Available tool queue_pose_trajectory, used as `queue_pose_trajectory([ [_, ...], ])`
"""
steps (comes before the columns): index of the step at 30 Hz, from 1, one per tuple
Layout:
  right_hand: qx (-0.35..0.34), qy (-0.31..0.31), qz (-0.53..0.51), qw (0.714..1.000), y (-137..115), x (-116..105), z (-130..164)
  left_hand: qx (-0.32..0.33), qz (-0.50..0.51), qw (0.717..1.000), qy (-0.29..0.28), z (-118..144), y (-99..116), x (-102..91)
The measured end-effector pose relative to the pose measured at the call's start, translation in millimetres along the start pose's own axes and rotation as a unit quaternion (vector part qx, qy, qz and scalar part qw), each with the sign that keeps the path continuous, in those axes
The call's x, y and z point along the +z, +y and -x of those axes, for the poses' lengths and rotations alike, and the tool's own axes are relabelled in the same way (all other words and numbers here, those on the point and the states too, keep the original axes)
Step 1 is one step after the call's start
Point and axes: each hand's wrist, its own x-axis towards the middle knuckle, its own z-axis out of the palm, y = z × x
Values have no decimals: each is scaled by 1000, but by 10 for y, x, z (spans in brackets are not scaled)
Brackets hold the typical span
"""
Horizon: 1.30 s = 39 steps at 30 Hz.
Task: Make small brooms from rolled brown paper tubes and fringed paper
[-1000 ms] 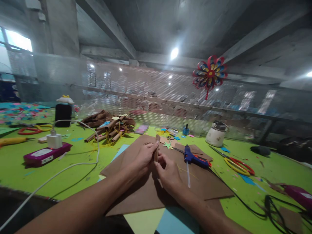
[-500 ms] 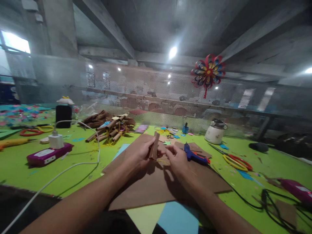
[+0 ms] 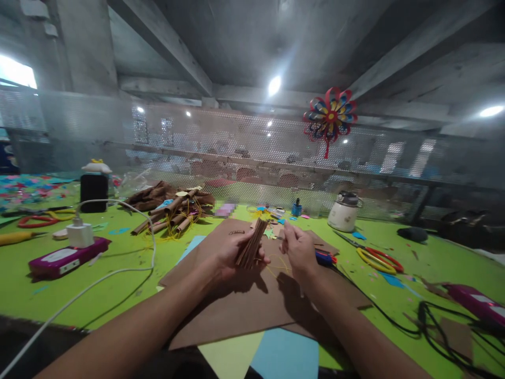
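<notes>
My left hand [image 3: 231,253] grips a folded strip of brown corrugated cardboard [image 3: 251,244], tilted up to the right, above a large brown paper sheet [image 3: 236,302]. My right hand [image 3: 299,248] hovers just right of the strip, thumb and fingers pinched on a thin yellow thread [image 3: 276,263] that loops down toward the sheet. A blue glue gun [image 3: 324,257] lies partly hidden behind my right hand.
On the green table [image 3: 98,266]: a pile of brown paper rolls [image 3: 173,208], a purple power strip [image 3: 65,256] with white charger and cable, red-yellow scissors [image 3: 379,256], a white pot [image 3: 344,212], black cables [image 3: 437,321] at right. A mesh screen [image 3: 244,152] stands behind.
My left hand tilted the cardboard strip from upright to leaning right. My right hand left the strip, rose to the right and now pinches yellow thread. The view shifted slightly left.
</notes>
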Motion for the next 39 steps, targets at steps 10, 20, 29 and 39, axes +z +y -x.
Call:
queue_pose_trajectory([
  [10,5,-14,-10,1000,-169,3,32,12,-37,999,-36,22,-9,17],
  [20,-28,67,-9,997,-111,-55,-60,6,-46,998,-46,16,-18,-7],
  [29,-101,24,171,980,-140,-167,-80,-16,-41,997,-58,32,-25,5],
  [39,-199,-272,213,917,-412,-190,-20,-57,-102,988,-102,129,2,100],
])
